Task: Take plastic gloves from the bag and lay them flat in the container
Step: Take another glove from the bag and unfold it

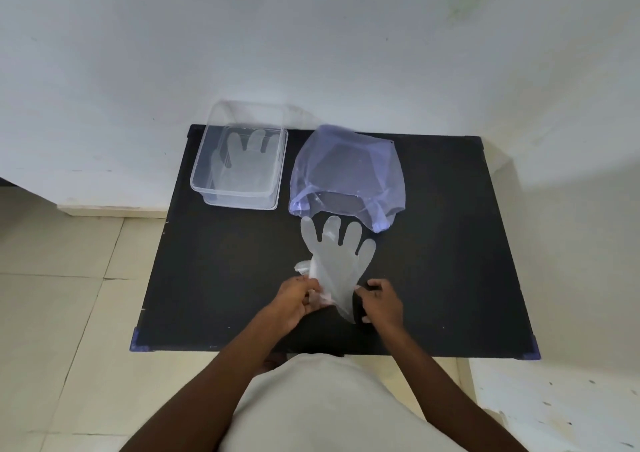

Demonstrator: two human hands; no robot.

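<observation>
A clear plastic glove [337, 257] lies spread on the black table [214, 278], fingers pointing away from me toward the bag. My left hand [294, 301] pinches the glove's cuff at its left side. My right hand [381, 304] touches the cuff's right edge, fingers curled on it. A bluish translucent plastic bag [346, 171] sits just beyond the glove's fingertips, its mouth facing me. The clear rectangular container [204, 160] stands at the table's far left, with a glove [242, 160] lying flat inside it.
The table stands against a white wall [311, 35]. Pale floor tiles [69, 278] lie to the left. Blue tape marks the table's near corners [138, 342]. My light-coloured shirt [325, 399] fills the bottom of the view.
</observation>
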